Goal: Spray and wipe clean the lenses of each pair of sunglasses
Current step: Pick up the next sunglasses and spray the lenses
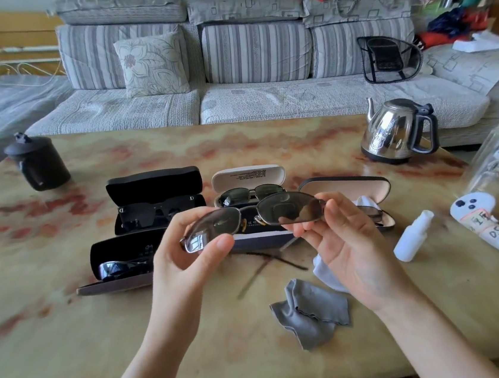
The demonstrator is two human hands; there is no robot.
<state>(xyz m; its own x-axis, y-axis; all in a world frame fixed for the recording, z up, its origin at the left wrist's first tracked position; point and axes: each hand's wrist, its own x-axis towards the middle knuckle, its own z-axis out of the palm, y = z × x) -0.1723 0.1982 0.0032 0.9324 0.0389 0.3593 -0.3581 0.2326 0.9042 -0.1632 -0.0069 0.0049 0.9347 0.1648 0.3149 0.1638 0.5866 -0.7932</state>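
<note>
Sunglasses (288, 209) between left hand (184, 255), right hand (344, 240)

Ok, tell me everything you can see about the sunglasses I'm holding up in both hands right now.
The sunglasses have a thin silvery metal frame, two rounded grey-brown tinted lenses and nose pads at the bridge. They are held above the table, sloping down toward the left hand, which pinches one end; the right hand pinches the other. The lower lens shows a bright reflection. Thin dark temple arms seem to trail below, blurred.

Forearms raised; left grip (185, 252), right grip (345, 240) pinching, fingers curled.
</note>
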